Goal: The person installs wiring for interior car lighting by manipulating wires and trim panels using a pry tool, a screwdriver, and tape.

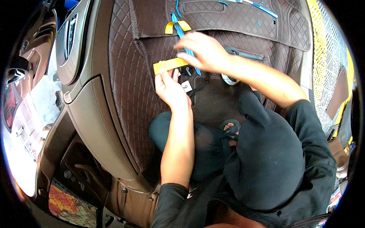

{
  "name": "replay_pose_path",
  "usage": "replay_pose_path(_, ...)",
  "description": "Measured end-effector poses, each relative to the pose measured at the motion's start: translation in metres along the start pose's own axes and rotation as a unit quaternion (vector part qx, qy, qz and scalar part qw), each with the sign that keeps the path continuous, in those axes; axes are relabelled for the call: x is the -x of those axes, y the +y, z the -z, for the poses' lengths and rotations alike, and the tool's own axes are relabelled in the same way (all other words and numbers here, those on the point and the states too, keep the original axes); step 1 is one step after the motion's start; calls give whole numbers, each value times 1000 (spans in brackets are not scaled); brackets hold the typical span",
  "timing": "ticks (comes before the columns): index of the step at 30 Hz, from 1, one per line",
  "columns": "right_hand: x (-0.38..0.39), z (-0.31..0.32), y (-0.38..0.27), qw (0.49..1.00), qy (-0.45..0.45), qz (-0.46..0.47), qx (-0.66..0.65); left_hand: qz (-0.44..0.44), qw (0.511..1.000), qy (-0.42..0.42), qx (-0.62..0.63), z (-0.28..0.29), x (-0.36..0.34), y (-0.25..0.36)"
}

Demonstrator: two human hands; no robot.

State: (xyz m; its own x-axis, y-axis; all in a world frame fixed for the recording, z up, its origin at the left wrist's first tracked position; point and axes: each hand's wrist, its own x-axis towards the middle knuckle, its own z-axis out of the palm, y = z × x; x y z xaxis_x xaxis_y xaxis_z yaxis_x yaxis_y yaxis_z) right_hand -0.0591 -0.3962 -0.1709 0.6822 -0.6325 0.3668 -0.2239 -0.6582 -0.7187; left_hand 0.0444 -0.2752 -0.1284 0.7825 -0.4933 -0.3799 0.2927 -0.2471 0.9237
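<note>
A flat yellow tape strip [164,67] lies across the fingertips of my left hand [172,91], which grips it from below. My right hand [207,51] is over the strip's right end, its thumb against the strip and its fingers apart. A blue strip [178,28] runs beneath the right hand, partly hidden by it. A second, curved yellow piece [170,27] sits across the blue strip farther off. Just right of my left hand are small black wired parts [185,71] and a white tag [186,86].
Brown quilted covering [129,76] spreads under the work. A round white-rimmed item [229,79] and a grey bar [249,56] are right of the hands. A long blue-and-white strip [262,8] lies at the far side. A tan padded console [95,114] borders the left.
</note>
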Motion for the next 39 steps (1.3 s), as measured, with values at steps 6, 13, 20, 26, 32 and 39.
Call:
replay_pose_path(6, -93, -35, 12, 992, -20, -5, 124, -12, 998, 46, -35, -3, -3, 1)
replay_pose_path(13, -89, -25, 42, 978, -17, -4, 208, 8, 996, 23, -81, 9, -8, -6)
replay_pose_path(20, -86, 1, 39, 985, 25, -13, 169, 37, 999, 1, -38, -5, -36, -13)
replay_pose_path(26, -89, 13, 45, 983, 23, -49, 177, -7, 999, 41, -32, -40, -56, 0)
replay_pose_path(32, -88, 16, 42, 983, -3, -84, 164, -12, 992, 121, 40, -64, -70, -1)
replay_pose_path(39, -91, 6, 42, 966, -56, -146, 204, -54, 977, 117, 170, -88, -84, 1)
